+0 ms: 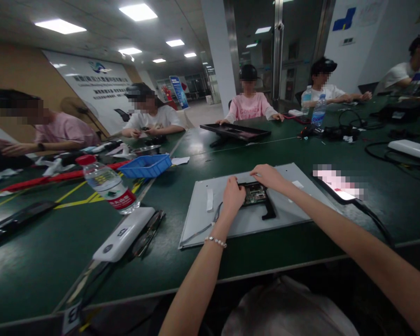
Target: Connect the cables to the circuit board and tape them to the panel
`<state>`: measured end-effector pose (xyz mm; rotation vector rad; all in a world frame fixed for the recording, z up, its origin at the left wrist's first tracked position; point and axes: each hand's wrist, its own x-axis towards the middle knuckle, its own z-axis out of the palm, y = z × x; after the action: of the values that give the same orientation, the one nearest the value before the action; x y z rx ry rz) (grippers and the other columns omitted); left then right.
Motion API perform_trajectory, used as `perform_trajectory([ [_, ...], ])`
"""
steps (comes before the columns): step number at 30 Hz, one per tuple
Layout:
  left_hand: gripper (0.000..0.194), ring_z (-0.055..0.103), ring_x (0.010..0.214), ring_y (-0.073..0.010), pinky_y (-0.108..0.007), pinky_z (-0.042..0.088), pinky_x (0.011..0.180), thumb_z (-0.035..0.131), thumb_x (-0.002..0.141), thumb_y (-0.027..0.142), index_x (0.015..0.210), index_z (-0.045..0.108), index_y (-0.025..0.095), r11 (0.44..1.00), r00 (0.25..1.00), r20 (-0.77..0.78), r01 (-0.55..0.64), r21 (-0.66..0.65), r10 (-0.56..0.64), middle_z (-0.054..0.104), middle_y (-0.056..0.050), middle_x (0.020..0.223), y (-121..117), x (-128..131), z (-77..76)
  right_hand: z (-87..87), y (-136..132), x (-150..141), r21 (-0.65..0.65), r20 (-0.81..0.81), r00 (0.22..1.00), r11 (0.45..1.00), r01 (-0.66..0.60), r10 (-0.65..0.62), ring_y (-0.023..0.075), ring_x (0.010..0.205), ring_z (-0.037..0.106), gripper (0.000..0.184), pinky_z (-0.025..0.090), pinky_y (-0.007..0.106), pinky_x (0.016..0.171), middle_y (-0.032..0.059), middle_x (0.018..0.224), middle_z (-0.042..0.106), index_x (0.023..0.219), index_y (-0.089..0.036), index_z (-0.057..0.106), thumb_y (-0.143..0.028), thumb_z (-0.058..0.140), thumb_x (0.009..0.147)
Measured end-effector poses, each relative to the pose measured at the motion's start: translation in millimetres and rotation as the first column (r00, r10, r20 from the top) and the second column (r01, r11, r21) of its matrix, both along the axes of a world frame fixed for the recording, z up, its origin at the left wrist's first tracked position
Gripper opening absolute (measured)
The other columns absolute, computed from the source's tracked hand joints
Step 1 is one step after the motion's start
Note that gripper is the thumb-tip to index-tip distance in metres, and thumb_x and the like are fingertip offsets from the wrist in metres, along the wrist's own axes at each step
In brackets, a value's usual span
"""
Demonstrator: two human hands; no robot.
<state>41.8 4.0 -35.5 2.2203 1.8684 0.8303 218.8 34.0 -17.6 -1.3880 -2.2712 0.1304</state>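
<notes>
A grey flat panel [192, 214], like the back of a display screen, lies on the green table in front of me. On it rests a black bracket [270, 210] around a circuit board [255, 193]. My left hand [234, 195] is closed on the bracket's left edge, fingers curled. At the board's upper edge, my right hand [268, 176] has its fingers pinched together; what is between them is hidden. A thin grey cable [205, 229] runs from beside my left hand to the panel's lower left. White strips [210, 200] are stuck on the panel.
To the left stand a red-capped water bottle [110, 186], a white power bank [124, 235], eyeglasses [147, 233] and a blue tray [145, 167]. Right of the panel lies a lit phone [338, 184] with a cable. Across the table, a person [250, 106] handles a black frame [236, 132].
</notes>
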Motion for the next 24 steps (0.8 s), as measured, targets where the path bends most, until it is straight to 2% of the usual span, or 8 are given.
perform_trajectory([
  [3,0.028,0.058,0.102,-0.0246,-0.034,0.045,0.088,0.046,0.082,0.014,0.11,0.047,0.014,1.0,1.0,-0.008,0.001,0.004,-0.001,0.056,-0.014,0.111,-0.4,0.6,0.4,-6.3,-5.2,33.9,0.049,-0.012,0.998,0.997,0.061,-0.061,0.0238,0.103,0.06,0.027,0.042,0.031,0.089,0.0096,0.108,0.067,0.103,-0.02,0.071,-0.021,0.048,0.089],
  [8,0.03,0.057,0.105,-0.0248,-0.035,0.045,0.09,0.045,0.084,0.016,0.114,0.047,0.014,1.0,1.0,-0.005,0.006,-0.002,-0.006,0.056,-0.014,0.114,-0.9,1.1,1.8,-29.3,-4.5,66.8,-0.041,-0.014,0.998,0.997,0.059,-0.059,0.0244,0.103,0.059,0.027,0.041,0.034,0.092,0.0111,0.107,0.067,0.104,-0.018,0.07,-0.022,0.048,0.089],
  [11,0.034,0.057,0.107,-0.0252,-0.035,0.044,0.092,0.046,0.083,0.016,0.118,0.046,0.012,1.0,1.0,0.015,0.018,-0.001,-0.018,0.055,-0.015,0.115,-1.1,0.9,2.2,-36.2,-2.9,69.0,-0.049,-0.025,0.998,0.997,0.053,-0.054,0.0238,0.103,0.059,0.029,0.042,0.034,0.092,0.0104,0.109,0.067,0.107,-0.019,0.068,-0.027,0.046,0.091],
  [19,0.043,0.053,0.113,-0.0238,-0.033,0.043,0.096,0.046,0.083,0.016,0.126,0.042,0.012,0.996,0.999,0.035,0.034,0.077,-0.037,0.048,-0.015,0.126,-1.1,0.8,2.6,-33.2,-6.2,64.8,-0.047,-0.064,0.993,0.995,0.093,-0.096,0.0243,0.103,0.059,0.027,0.041,0.035,0.093,0.0121,0.108,0.067,0.105,-0.017,0.069,-0.029,0.05,0.089],
  [24,0.036,0.054,0.11,-0.0223,-0.033,0.043,0.097,0.046,0.084,0.015,0.119,0.052,0.014,0.992,0.996,0.01,0.092,0.082,-0.093,0.053,-0.013,0.121,0.0,-1.2,2.0,-36.9,-3.8,65.6,-0.06,-0.053,0.995,0.995,0.078,-0.081,0.0232,0.103,0.059,0.025,0.042,0.034,0.092,0.0105,0.107,0.067,0.101,-0.019,0.07,-0.03,0.051,0.087],
])
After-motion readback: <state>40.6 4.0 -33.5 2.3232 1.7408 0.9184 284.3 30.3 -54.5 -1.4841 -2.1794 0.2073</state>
